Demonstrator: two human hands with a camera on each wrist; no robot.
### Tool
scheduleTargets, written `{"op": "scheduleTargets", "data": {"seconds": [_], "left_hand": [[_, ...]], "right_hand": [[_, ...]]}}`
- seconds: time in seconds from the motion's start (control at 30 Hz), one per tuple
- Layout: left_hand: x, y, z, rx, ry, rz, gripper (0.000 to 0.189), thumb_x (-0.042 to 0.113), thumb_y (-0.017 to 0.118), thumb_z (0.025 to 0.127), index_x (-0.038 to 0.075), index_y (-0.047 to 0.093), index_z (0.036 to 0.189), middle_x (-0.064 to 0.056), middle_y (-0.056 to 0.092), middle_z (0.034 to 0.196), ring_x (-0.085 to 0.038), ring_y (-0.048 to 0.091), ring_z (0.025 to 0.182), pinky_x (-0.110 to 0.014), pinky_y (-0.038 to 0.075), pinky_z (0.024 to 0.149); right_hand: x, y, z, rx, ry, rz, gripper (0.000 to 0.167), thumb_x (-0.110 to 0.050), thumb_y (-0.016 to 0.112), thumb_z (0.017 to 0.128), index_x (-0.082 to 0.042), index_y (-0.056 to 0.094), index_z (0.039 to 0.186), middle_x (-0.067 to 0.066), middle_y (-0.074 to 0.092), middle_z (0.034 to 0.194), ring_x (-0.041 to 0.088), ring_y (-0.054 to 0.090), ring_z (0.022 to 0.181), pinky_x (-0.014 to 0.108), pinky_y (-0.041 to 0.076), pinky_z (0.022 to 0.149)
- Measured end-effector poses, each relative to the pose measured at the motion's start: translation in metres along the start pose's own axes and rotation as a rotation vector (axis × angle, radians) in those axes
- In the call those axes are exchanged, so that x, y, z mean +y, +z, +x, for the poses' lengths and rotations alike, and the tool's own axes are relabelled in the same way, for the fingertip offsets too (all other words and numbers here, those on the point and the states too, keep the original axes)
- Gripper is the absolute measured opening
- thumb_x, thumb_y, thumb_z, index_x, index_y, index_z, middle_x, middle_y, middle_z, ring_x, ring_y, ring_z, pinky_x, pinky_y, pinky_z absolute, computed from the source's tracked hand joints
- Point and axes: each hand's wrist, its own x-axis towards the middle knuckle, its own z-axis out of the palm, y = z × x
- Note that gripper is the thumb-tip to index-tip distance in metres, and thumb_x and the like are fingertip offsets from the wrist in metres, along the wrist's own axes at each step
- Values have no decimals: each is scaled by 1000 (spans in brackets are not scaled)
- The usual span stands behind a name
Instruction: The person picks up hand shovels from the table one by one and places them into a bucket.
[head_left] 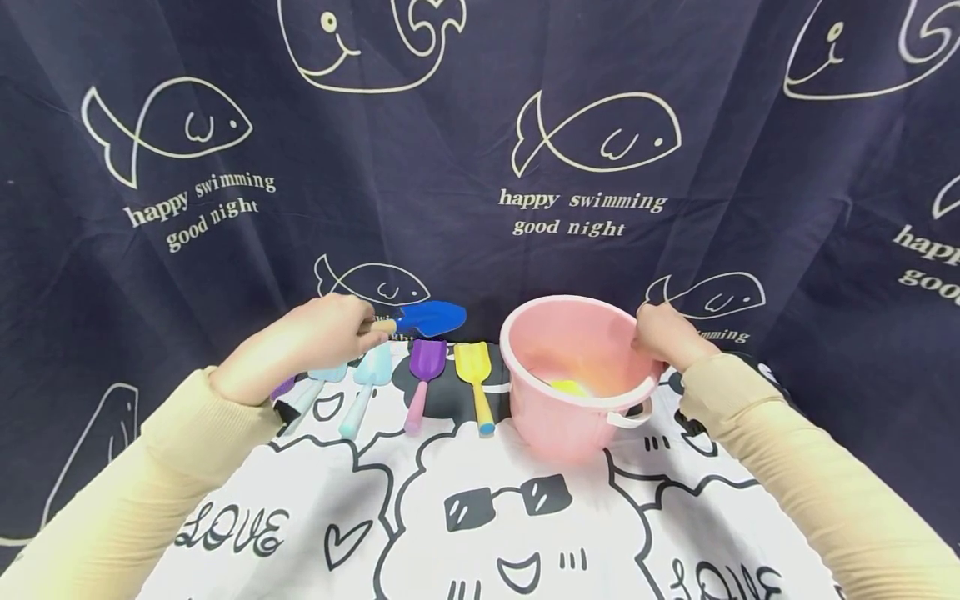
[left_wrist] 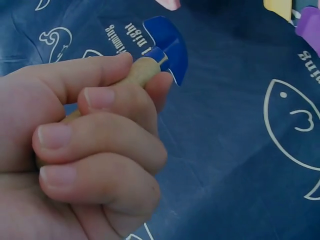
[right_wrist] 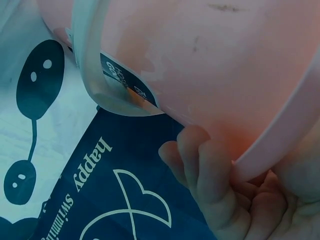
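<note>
My left hand [head_left: 330, 329] curls around the wooden handle of a small trowel with a blue blade [head_left: 433, 318], held above the table with the blade pointing right. In the left wrist view, thumb and fingers wrap that handle just behind the blue blade [left_wrist: 172, 50]. My right hand [head_left: 667, 333] grips the far right rim of a pink bucket [head_left: 558, 429]. In the right wrist view, fingers [right_wrist: 212, 172] bend over the bucket's rim. Something yellow [head_left: 570, 387] lies inside the bucket; its full shape is hidden.
Left of the bucket lie a yellow toy shovel [head_left: 472, 367], a purple shovel with pink handle [head_left: 427, 362] and two light blue shovels [head_left: 367, 379]. A purple piece [head_left: 282, 387] shows partly behind my left wrist. White printed cloth [head_left: 330, 500] covers the table; a dark blue curtain [head_left: 420, 167] hangs behind.
</note>
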Motion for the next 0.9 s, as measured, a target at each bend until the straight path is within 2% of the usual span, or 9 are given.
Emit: {"op": "scheduleTargets", "data": {"seconds": [0.1, 0.3, 0.4, 0.53, 0.73, 0.9], "left_hand": [[4, -6, 11, -18, 26, -12, 29, 27, 58, 92, 10, 56, 69, -1, 51, 61, -15, 50, 56, -29, 39, 55], [10, -13, 33, -28, 83, 9, 39, 28, 58, 93, 13, 41, 61, 3, 35, 58, -15, 41, 57, -29, 34, 58], [15, -14, 43, -50, 76, 1, 41, 31, 58, 93, 13, 40, 61, 3, 32, 57, -14, 37, 55, -29, 32, 57], [22, -13, 55, -90, 61, -17, 42, 38, 58, 92, 12, 46, 61, 4, 34, 56, -13, 36, 52, -28, 30, 53], [32, -7, 73, -147, 94, -63, 36, 39, 59, 91, 11, 60, 69, 4, 43, 59, -12, 42, 54, -26, 36, 54], [43, -5, 88, -135, 123, -66, 31, 36, 63, 88, 12, 63, 69, 4, 43, 59, -11, 43, 55, -26, 36, 53]], "right_hand": [[0, 0, 0, -9, 6, 15, 17, -2, 59, 74, 13, 57, 82, 22, 61, 68, 22, 59, 46, 33, 49, 45], [1, 0, -1, -43, 24, 39, 13, 0, 57, 76, 13, 58, 79, 18, 60, 63, 18, 57, 40, 29, 47, 40], [1, 1, -1, -42, 21, 33, 12, 0, 56, 76, 12, 59, 77, 17, 60, 61, 17, 57, 39, 29, 47, 40], [1, 2, -1, -40, 19, 36, 12, 0, 56, 76, 12, 59, 76, 17, 60, 61, 17, 57, 39, 29, 47, 39], [0, 0, 0, -23, 3, 27, 12, 0, 57, 74, 12, 59, 76, 18, 60, 62, 19, 57, 41, 30, 47, 41], [0, -1, 1, -14, -10, 16, 12, -1, 58, 74, 11, 59, 75, 19, 60, 63, 21, 58, 44, 32, 48, 43]]}}
